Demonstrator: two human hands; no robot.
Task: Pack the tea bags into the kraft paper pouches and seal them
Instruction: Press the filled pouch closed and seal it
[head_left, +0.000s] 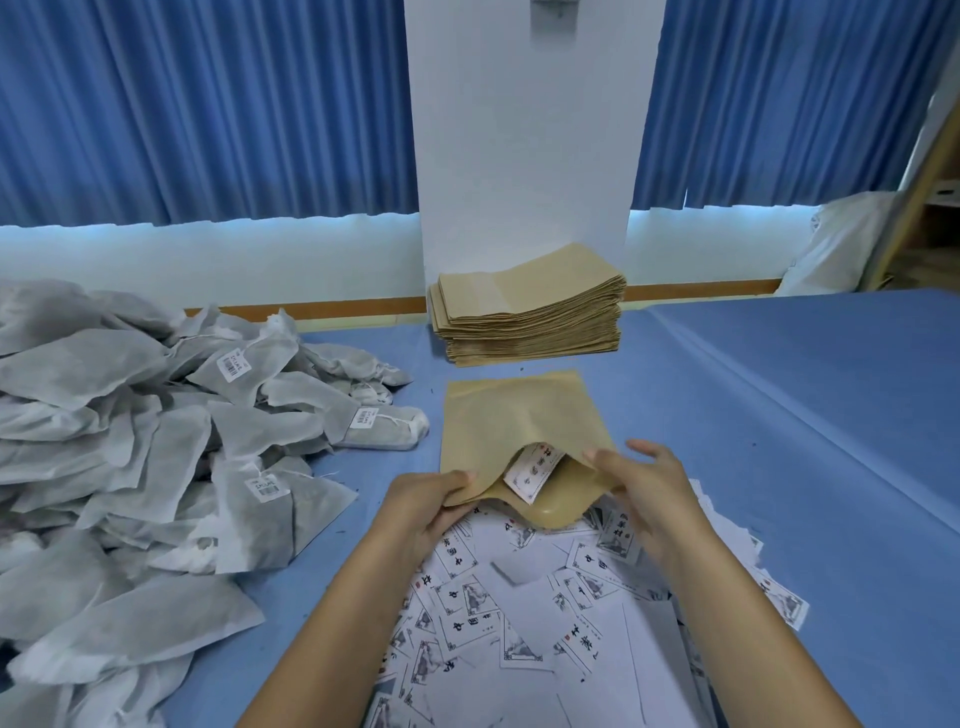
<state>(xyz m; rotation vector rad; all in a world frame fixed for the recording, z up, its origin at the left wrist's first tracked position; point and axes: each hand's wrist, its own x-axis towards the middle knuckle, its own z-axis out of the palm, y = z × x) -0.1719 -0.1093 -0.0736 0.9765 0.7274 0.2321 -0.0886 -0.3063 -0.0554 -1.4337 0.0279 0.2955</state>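
Note:
A kraft paper pouch (519, 415) lies on the blue table (779, 415) with its mouth toward me and spread wide. My left hand (431, 504) grips the mouth's left edge. My right hand (644, 483) holds the mouth's right edge with thumb and fingers. A white printed label card (532, 470) sticks partly out of the opening. A large heap of grey mesh tea bags (156, 457) with small barcode tags covers the table's left side. A stack of flat kraft pouches (530, 312) stands behind, against the white pillar.
Many loose printed label cards (519, 623) lie scattered under and between my forearms. Blue curtains (208, 104) hang behind the table. A white bag (841, 239) and a wooden frame stand at the far right.

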